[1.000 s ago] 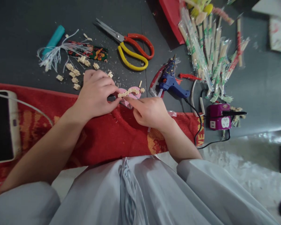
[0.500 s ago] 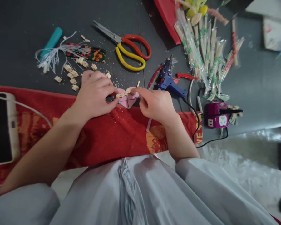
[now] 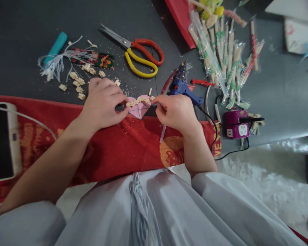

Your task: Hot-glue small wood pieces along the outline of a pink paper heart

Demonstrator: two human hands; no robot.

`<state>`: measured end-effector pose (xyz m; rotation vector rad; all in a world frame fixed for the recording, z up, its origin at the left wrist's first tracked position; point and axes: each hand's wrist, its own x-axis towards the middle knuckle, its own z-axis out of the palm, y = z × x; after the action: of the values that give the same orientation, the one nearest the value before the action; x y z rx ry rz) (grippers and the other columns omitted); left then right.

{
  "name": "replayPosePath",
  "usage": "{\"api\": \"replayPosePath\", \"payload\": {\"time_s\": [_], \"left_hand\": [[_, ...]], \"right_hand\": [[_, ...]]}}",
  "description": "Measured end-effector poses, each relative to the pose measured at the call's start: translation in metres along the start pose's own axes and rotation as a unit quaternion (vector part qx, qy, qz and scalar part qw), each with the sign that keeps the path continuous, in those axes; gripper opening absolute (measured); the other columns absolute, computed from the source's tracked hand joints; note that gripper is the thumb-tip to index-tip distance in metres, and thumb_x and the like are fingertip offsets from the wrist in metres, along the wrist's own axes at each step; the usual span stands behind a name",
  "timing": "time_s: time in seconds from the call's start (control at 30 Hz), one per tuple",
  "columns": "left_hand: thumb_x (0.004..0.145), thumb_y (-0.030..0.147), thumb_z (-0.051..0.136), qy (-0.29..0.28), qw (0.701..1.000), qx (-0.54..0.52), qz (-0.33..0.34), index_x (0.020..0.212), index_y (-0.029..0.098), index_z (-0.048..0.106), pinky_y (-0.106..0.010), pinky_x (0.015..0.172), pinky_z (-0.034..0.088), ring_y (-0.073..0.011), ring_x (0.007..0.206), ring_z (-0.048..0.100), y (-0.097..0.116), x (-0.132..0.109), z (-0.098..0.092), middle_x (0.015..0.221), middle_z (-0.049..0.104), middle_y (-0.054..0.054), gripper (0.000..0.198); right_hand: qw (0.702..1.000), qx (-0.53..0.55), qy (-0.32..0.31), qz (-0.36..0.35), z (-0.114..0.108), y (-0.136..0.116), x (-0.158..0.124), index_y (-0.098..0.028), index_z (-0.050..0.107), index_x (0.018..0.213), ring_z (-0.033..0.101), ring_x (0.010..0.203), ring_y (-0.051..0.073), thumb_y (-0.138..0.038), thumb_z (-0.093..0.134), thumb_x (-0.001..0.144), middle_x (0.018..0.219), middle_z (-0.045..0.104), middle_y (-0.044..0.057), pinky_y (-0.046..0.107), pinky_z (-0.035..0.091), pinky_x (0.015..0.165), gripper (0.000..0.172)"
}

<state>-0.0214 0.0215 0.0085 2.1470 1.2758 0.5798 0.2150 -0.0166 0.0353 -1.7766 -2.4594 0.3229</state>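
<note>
Left grip (image 3: 104,102) is being pinched on the left edge of the pink heart (image 3: 139,112), its knobbly strip (image 3: 138,101) is being touched at the right end by the right grip (image 3: 176,111), closure unclear, and the red cloth (image 3: 133,147) is being overlapped by the heart's tip

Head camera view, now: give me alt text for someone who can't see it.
A person's left hand and right hand flank a pink heart bearing pale pieces at the edge of red cloth; scissors and a blue glue gun lie beyond.
</note>
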Motion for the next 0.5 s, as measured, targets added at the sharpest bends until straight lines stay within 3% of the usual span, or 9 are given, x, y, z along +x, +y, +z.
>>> {"api": "replayPosePath", "payload": {"time_s": [0.13, 0.37, 0.5], "left_hand": [[0.075, 0.034, 0.074, 0.003, 1.000, 0.006, 0.006, 0.071, 0.025, 0.068, -0.063, 0.116, 0.024, -0.0290, 0.106, 0.052, 0.000, 0.001, 0.001, 0.079, 0.063, -0.003, 0.011], [0.076, 0.036, 0.073, 0.019, 0.999, 0.025, 0.044, 0.072, 0.027, 0.067, -0.059, 0.114, 0.028, -0.0281, 0.103, 0.054, -0.009, -0.001, 0.005, 0.077, 0.063, -0.002, 0.012], [0.078, 0.042, 0.068, 0.043, 0.994, 0.060, 0.076, 0.074, 0.026, 0.068, -0.060, 0.108, 0.031, -0.0304, 0.103, 0.056, -0.014, -0.002, 0.008, 0.080, 0.066, -0.004, 0.016]], "right_hand": [[1.000, 0.000, 0.015, 0.015, 0.000, 0.001, 0.001, -0.020, 0.077, 0.100, 0.065, 0.074, 0.020, -0.025, 0.046, 0.086, 0.080, 0.076, 0.006, 0.031, 0.030, 0.062, 0.035], [0.998, -0.030, -0.014, 0.055, 0.001, -0.004, 0.005, -0.026, 0.070, 0.128, 0.069, 0.084, 0.023, -0.031, 0.053, 0.093, 0.095, 0.079, 0.006, 0.031, 0.033, 0.063, 0.039], [0.997, -0.052, -0.015, 0.055, 0.005, -0.005, 0.009, -0.027, 0.073, 0.122, 0.071, 0.090, 0.023, -0.030, 0.048, 0.097, 0.102, 0.079, 0.006, 0.032, 0.032, 0.062, 0.035]]}}
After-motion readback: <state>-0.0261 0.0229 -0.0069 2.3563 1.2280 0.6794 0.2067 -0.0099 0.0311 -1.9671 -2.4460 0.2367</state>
